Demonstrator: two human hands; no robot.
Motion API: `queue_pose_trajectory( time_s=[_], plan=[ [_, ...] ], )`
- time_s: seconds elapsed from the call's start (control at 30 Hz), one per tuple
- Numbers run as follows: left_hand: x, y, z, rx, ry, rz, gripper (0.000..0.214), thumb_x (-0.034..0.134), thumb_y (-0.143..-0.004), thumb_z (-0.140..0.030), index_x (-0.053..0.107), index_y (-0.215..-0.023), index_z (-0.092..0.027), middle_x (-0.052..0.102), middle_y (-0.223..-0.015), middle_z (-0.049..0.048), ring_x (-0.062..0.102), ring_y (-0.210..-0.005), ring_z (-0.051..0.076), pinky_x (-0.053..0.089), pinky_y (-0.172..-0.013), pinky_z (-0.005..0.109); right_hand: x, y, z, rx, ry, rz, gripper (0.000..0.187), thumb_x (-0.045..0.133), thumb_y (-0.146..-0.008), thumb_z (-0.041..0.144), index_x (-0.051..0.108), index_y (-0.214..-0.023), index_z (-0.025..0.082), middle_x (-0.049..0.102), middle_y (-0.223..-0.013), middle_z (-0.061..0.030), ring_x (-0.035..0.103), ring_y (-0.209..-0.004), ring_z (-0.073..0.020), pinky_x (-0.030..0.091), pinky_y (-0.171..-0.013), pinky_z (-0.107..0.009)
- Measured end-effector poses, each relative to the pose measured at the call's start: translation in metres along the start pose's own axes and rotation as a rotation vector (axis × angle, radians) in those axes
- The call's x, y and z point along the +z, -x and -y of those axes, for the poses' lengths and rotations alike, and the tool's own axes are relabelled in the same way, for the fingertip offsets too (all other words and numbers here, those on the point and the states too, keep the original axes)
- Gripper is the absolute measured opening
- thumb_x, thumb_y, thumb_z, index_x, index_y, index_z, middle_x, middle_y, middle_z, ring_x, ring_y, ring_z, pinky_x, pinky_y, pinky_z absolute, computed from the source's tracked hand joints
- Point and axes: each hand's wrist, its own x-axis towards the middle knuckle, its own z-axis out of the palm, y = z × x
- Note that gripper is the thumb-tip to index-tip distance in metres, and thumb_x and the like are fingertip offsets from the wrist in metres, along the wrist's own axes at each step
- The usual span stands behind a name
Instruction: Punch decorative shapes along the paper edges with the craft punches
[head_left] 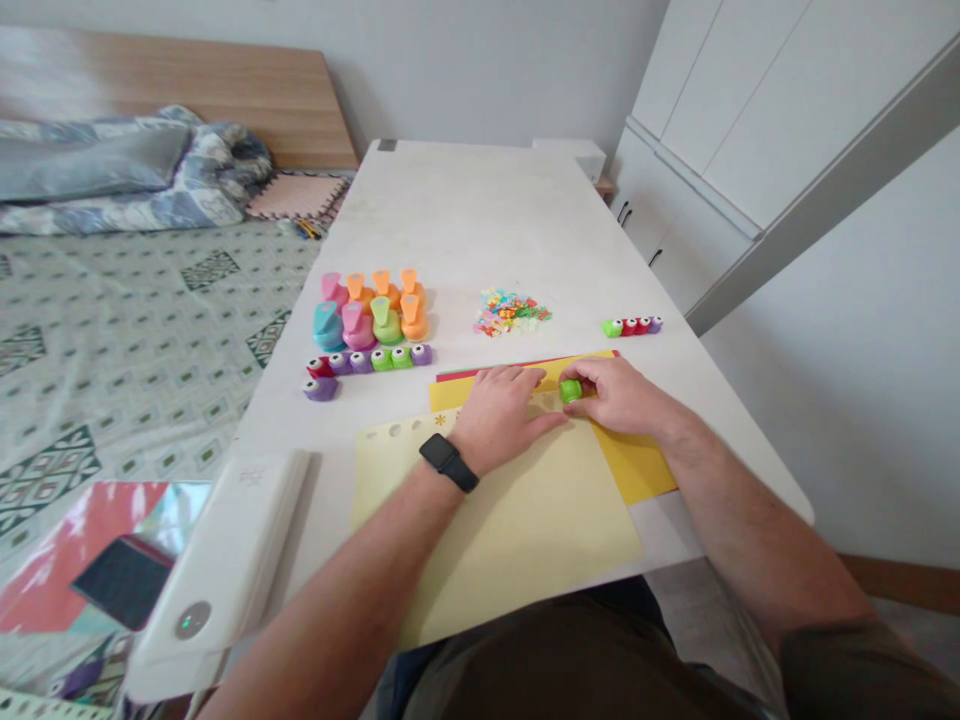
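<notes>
My right hand (616, 396) grips a small green craft punch (571, 391) on the sheets of paper. My left hand (499, 417), with a black watch (448, 462) on its wrist, lies flat on the paper just left of that punch, fingertips close to it. Beneath the hands, a pale yellow sheet (495, 525) with a row of punched holes overlaps a deeper yellow sheet (634, 462), and a red sheet edge (487, 369) shows behind. Several larger pastel punches (371, 310) stand in a cluster, with a row of small punches (367, 359) before them.
Small colourful paper cut-outs (511, 312) lie in a heap on the white table (465, 215), and several small punches (632, 326) stand to the right. A long white device (217, 570) sits at the near left edge, above a patterned bed (135, 320).
</notes>
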Motion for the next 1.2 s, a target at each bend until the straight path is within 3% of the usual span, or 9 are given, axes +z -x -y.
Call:
queue_pose_trajectory(
  time_s=[0.23, 0.43, 0.73, 0.93, 1.2],
  plan=[
    [0.007, -0.020, -0.014, 0.008, -0.006, 0.117, 0.056, 0.073, -0.081, -0.064, 0.065, -0.114, -0.020, 0.074, -0.106, 0.0104, 0.068, -0.104, 0.031, 0.049, -0.092, 0.043, 0.001, 0.000, 0.002, -0.028, -0.030, 0.002, 0.024, 0.073, -0.073, 0.019, 0.072, -0.097, 0.021, 0.069, -0.081, 0.0000, 0.058, -0.071, -0.0168, 0.039, -0.064, -0.029],
    [0.016, -0.028, -0.014, 0.028, 0.062, 0.102, 0.047, 0.076, -0.081, -0.059, 0.067, -0.106, -0.019, 0.074, -0.101, 0.0090, 0.069, -0.096, 0.028, 0.050, -0.083, 0.037, -0.002, 0.002, 0.006, -0.054, -0.011, -0.008, 0.020, 0.070, -0.071, 0.015, 0.069, -0.090, 0.020, 0.070, -0.081, -0.0011, 0.057, -0.072, -0.0169, 0.038, -0.064, -0.028],
    [0.014, -0.029, -0.014, 0.024, 0.079, 0.139, 0.042, 0.076, -0.084, -0.052, 0.068, -0.107, -0.018, 0.074, -0.095, 0.0095, 0.069, -0.091, 0.027, 0.050, -0.080, 0.035, -0.002, 0.000, 0.005, -0.030, -0.025, -0.012, 0.012, 0.071, -0.071, 0.016, 0.066, -0.082, 0.018, 0.067, -0.076, -0.0004, 0.054, -0.067, -0.0149, 0.034, -0.061, -0.027],
    [0.015, -0.033, -0.010, 0.001, 0.138, 0.143, 0.040, 0.078, -0.080, -0.053, 0.069, -0.099, -0.019, 0.074, -0.094, 0.0067, 0.069, -0.087, 0.025, 0.050, -0.073, 0.032, 0.000, -0.001, 0.004, -0.022, -0.078, -0.007, 0.021, 0.073, -0.071, 0.016, 0.071, -0.092, 0.019, 0.069, -0.081, -0.0008, 0.053, -0.067, -0.0147, 0.037, -0.062, -0.027],
    [0.005, -0.020, -0.004, -0.054, 0.058, 0.102, 0.058, 0.078, -0.077, -0.062, 0.068, -0.114, -0.018, 0.076, -0.104, 0.0100, 0.070, -0.097, 0.028, 0.053, -0.084, 0.037, -0.002, 0.001, 0.003, -0.015, -0.034, -0.046, 0.025, 0.076, -0.074, 0.024, 0.070, -0.098, 0.019, 0.067, -0.084, -0.0019, 0.057, -0.075, -0.0173, 0.040, -0.067, -0.029]
  ],
)
